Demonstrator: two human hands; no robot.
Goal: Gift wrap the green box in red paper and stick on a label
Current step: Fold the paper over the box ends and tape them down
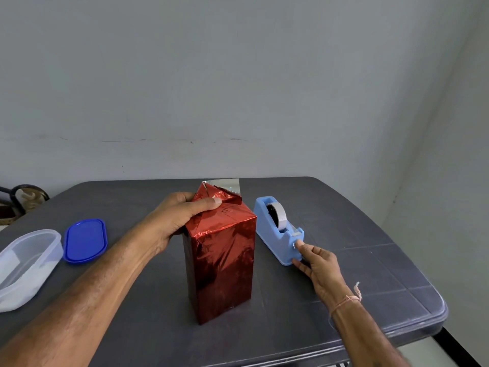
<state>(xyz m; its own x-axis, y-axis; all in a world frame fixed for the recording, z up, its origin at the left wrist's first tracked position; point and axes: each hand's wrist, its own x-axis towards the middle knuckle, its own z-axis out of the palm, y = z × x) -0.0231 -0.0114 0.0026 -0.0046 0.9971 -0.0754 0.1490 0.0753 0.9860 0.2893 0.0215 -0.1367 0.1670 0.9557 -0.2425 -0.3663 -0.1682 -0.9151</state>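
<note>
A tall box wrapped in shiny red paper stands upright in the middle of the dark grey table. None of the green box shows. My left hand grips the box's top, thumb pressing the folded red flaps down; a silver-backed flap sticks up behind. A light blue tape dispenser with a grey roll sits just right of the box. My right hand touches the dispenser's near end, with the fingertips at the cutter. No label is in view.
A blue oval lid lies left of the box. A clear plastic container sits at the table's left edge. A grey wall stands behind the table. The table's rounded right corner is close to my right forearm.
</note>
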